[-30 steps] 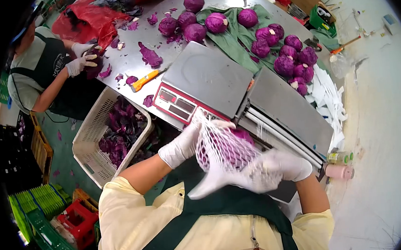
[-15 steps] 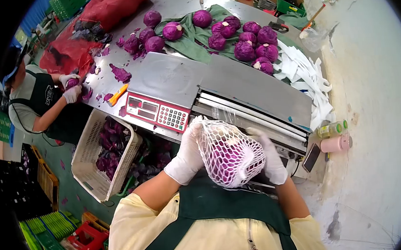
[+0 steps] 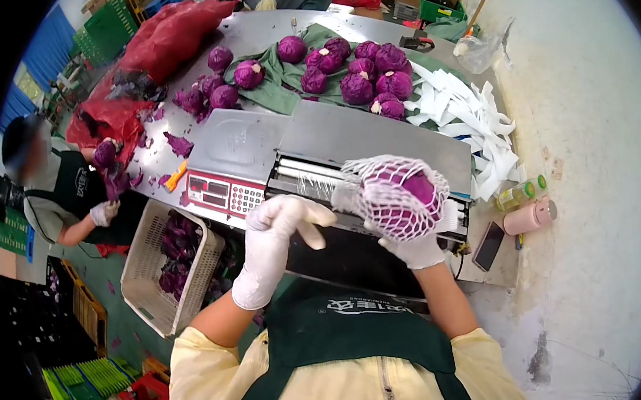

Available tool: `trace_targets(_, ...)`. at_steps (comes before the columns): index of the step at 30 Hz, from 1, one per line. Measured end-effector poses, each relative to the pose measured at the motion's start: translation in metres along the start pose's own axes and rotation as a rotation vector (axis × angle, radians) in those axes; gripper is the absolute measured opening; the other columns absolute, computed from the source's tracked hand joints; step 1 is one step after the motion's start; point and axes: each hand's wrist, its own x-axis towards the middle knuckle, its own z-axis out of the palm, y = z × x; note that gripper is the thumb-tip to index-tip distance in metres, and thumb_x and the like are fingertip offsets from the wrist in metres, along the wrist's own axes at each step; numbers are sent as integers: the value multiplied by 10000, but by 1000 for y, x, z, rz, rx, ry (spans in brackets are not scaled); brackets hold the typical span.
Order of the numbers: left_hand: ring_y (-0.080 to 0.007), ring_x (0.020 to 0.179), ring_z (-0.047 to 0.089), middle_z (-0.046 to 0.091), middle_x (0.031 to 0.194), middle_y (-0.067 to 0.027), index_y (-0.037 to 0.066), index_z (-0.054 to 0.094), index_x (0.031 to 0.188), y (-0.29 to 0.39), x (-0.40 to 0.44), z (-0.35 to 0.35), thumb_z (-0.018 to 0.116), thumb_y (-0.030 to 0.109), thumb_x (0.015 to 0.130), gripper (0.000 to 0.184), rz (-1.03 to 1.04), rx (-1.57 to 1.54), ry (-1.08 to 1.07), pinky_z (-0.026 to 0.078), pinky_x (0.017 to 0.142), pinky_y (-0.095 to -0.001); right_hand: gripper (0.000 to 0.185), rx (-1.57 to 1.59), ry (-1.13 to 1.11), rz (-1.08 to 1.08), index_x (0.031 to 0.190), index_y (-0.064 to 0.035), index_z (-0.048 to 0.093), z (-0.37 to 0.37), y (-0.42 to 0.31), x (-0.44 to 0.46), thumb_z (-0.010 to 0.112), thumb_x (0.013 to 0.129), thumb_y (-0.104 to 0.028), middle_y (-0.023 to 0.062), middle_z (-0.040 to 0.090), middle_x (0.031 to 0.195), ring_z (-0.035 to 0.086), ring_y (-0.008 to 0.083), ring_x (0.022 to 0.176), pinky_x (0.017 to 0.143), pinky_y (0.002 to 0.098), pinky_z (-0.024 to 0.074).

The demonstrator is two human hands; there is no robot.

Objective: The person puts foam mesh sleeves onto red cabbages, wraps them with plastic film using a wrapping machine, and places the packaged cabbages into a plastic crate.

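A red cabbage (image 3: 410,191) in a white foam net sleeve (image 3: 390,217) rests on my right hand (image 3: 413,250), which grips it from below over the wrapping machine's front. Purple leaf shows through the mesh and at a gap in the net. My left hand (image 3: 282,229), in a white glove, is apart from the cabbage with bent fingers spread and nothing visible in them. It is near the keypad of the red-fronted scale (image 3: 223,194). Behind the cabbage lie the film wrapping machine's rollers (image 3: 307,173) and its grey metal top (image 3: 376,140).
Several bare red cabbages (image 3: 357,88) sit on a green cloth (image 3: 278,73), beside a pile of white net sleeves (image 3: 467,112). Right are a pink bottle (image 3: 528,218) and a phone (image 3: 489,246). Left stands a crate (image 3: 141,287) of leaves; a co-worker (image 3: 63,181) holds a cabbage.
My left hand has let go of the netted cabbage and moved left. My right hand has carried it up and to the right, turning under it. The co-worker's hands have moved apart.
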Motion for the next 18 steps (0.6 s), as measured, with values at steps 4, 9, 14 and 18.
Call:
trace_targets(4, -221, 1163, 547, 541, 1287, -140, 5, 486, 1297, -25, 35, 8, 611, 62, 819, 496, 328, 450, 173, 406, 1010, -347, 737, 68, 63, 44, 1373, -176, 461, -15, -9, 18, 672, 768, -540, 52, 464, 1408, 373, 273, 1336, 1152, 440, 208)
trace_targets(9, -203, 1064, 580, 631, 1128, -102, -19, 668, 805, -52, 73, 1, 729, 20, 761, 85, 276, 368, 57, 437, 952, -322, 545, 1074, 136, 196, 1372, -110, 400, -15, -32, 47, 547, 906, -351, 97, 467, 1376, 450, 260, 1260, 1079, 414, 353)
trace_targets(14, -208, 1198, 511, 510, 1302, -105, 82, 484, 1307, -58, 125, -23, 525, 275, 979, 383, 65, -110, 500, 401, 1013, -344, 402, 1359, 244, 217, 1310, -74, 353, -38, -28, 83, 519, 972, -215, 119, 484, 1267, 521, 248, 1166, 944, 415, 521)
trace_targets(18, -240, 1270, 457, 449, 1392, -139, -19, 407, 1364, -66, 152, 7, 432, 181, 1011, 408, 349, 135, 320, 323, 1089, -355, 390, 1062, 406, 168, 1262, -98, 339, -40, 10, 107, 559, 953, -185, 125, 471, 1249, 568, 278, 1078, 861, 472, 558)
